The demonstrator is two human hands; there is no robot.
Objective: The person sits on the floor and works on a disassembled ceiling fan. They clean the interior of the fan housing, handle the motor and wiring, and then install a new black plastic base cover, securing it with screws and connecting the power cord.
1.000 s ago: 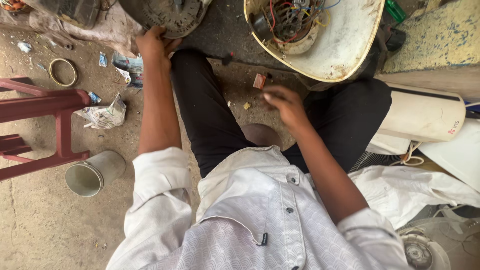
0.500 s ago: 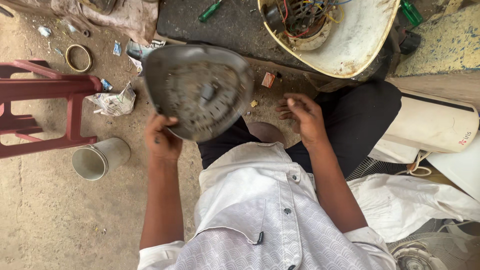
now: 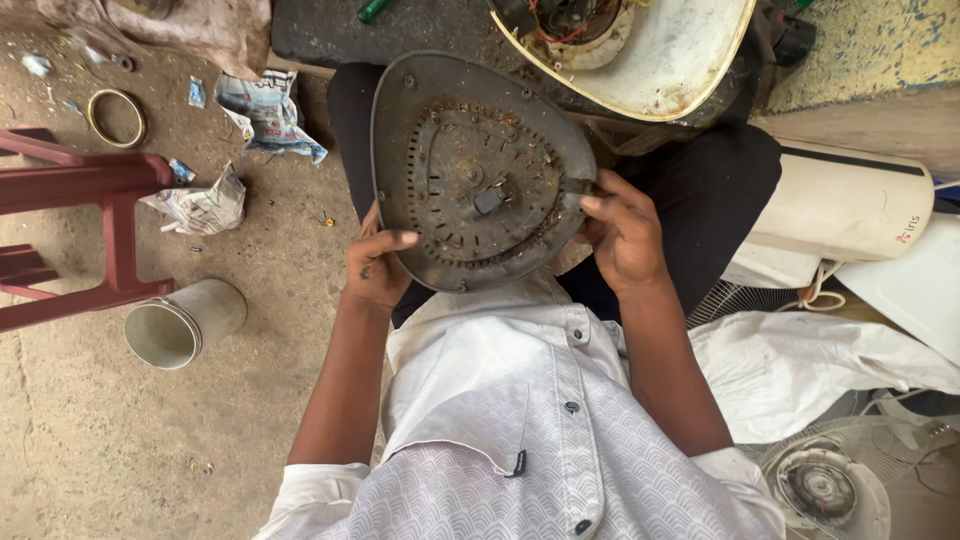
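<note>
both hands up on a dusty grey slotted cover plate, held over the lap. left hand gripping the lower left rim, thumb across the edge; right hand clamped on the right rim. just beyond: a white fan housing with exposed wiring. off to the left, a metal cup lying on its side near a red stool, crumpled paper on the dirt floor
</note>
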